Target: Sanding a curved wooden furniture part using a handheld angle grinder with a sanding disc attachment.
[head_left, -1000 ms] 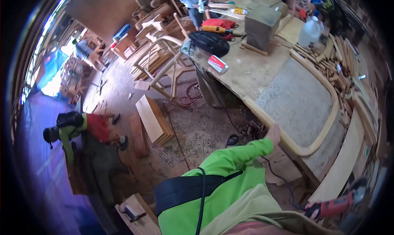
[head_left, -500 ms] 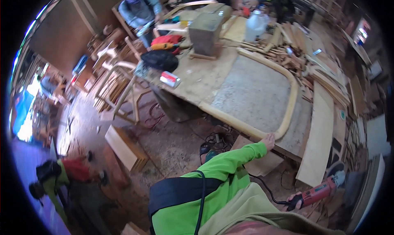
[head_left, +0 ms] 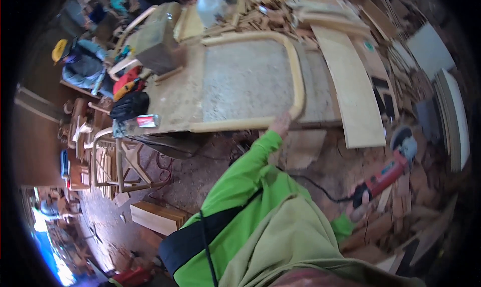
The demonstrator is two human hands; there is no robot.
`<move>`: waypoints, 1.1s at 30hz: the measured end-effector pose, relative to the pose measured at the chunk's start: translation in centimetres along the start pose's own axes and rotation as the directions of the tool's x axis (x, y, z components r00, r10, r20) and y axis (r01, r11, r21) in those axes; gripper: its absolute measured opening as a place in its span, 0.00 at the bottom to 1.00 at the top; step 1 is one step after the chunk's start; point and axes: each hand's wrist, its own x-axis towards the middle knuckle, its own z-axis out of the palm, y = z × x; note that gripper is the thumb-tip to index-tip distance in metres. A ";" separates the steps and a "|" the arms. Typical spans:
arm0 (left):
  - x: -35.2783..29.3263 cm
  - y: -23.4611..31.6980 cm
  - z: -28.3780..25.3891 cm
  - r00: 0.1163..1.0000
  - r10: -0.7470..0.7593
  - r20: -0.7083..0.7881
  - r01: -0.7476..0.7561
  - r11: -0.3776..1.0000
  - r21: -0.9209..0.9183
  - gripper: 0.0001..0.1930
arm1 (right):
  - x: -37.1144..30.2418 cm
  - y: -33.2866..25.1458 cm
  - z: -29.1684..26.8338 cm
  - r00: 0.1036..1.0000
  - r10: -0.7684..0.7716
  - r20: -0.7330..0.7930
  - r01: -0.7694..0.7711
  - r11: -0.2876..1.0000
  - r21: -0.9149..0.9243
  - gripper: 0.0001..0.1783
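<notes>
A U-shaped, pale curved wooden frame [head_left: 296, 76] lies flat on the workbench [head_left: 320, 94]. My left hand [head_left: 281, 124], in a bright green sleeve, grips its near rail close to the rounded right corner; its fingertips are somewhat blurred. Off the bench's near right side, my right hand [head_left: 358, 210] is closed around the black rear end of a red angle grinder [head_left: 383, 177]. The grinder's grey disc [head_left: 402, 136] points up and away from me. A black cord runs from the tool toward my body.
A pale board [head_left: 350, 86] overhangs the bench's right edge, with scrap wood [head_left: 270, 19] behind the frame. A grey block [head_left: 158, 46], black bag [head_left: 130, 105] and white jug [head_left: 207, 7] stand on the bench. A person in a yellow cap [head_left: 82, 66] sits at far left.
My view has swung, so the bench and frame appear farther left and more level. My left hand stays at the frame's near corner; the right still holds the grinder, now higher in view.
</notes>
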 end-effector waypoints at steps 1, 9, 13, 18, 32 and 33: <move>-0.7 0.0 -1.2 0.999 0.036 -0.034 -0.035 0.999 0.038 0.32 | 0.1 -0.4 0.7 1.000 -0.007 0.002 0.007 1.000 -0.005 0.33; -4.8 -2.2 -1.6 0.951 0.177 -0.254 -0.169 0.984 0.052 0.30 | 0.4 -1.1 1.2 1.000 0.010 -0.027 -0.011 1.000 -0.014 0.30; -6.9 -4.5 -3.3 0.975 0.072 -0.210 -0.077 0.997 -0.017 0.29 | 0.2 -0.8 0.8 0.999 0.033 0.009 -0.033 0.999 0.024 0.29; -8.7 -5.8 -3.7 0.965 0.000 -0.263 0.015 0.998 0.055 0.27 | 0.0 -0.5 0.5 0.997 0.063 0.048 -0.063 0.998 -0.003 0.29; -9.5 -4.3 -3.7 0.937 -0.077 -0.340 0.100 0.994 0.051 0.28 | 0.0 -0.3 3.1 0.997 0.062 0.035 -0.062 0.998 -0.003 0.28; -9.8 -5.0 -3.9 0.934 -0.078 -0.350 0.104 0.993 0.058 0.28 | 0.0 -0.1 2.9 0.997 0.067 0.026 -0.067 0.998 -0.003 0.28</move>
